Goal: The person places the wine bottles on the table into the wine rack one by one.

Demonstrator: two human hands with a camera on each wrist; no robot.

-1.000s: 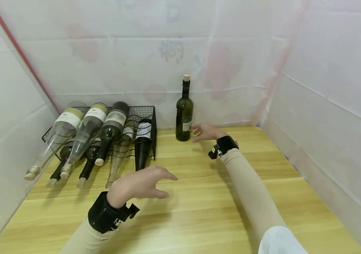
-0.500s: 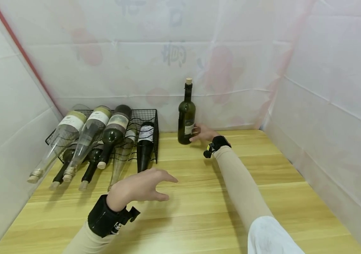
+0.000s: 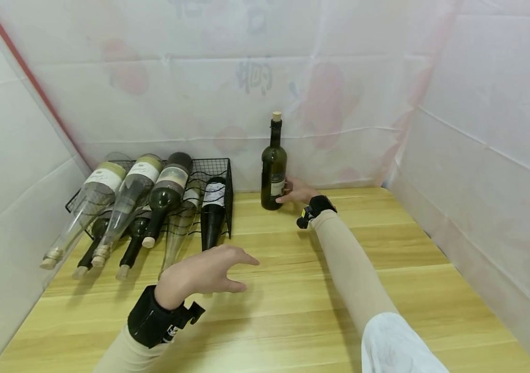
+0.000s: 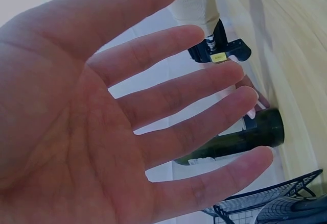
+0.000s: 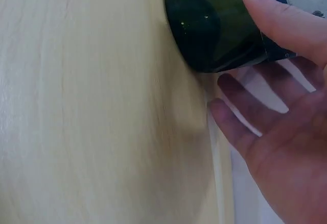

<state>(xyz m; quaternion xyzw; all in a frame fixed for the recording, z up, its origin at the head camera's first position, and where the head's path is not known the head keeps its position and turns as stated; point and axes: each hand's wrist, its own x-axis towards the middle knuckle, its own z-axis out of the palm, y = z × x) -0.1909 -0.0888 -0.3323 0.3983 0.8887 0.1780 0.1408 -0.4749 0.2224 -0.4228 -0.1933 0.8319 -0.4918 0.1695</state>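
A dark green wine bottle point(image 3: 274, 176) with a cork stands upright near the back wall. My right hand point(image 3: 298, 191) is at its lower right side, the thumb laid across the glass and other fingers reaching round behind. In the right wrist view the bottle's base point(image 5: 214, 27) is close to the wood surface, and the lower fingers point(image 5: 240, 96) show beside it. My left hand point(image 3: 209, 272) hovers over the front of the table with fingers extended and nothing held. Its spread palm point(image 4: 76, 127) fills much of the left wrist view.
A black wire rack point(image 3: 230, 199) at the left holds several wine bottles lying on two levels, necks pointing forward. One dark bottle point(image 3: 212, 215) lies at its right end, partly behind my left hand. White sheeting point(image 3: 349, 93) walls the wooden table point(image 3: 302, 321).
My right hand has moved left onto the standing bottle, its thumb now over the glass. The left hand stays nearly where it was. The head view has shifted slightly.
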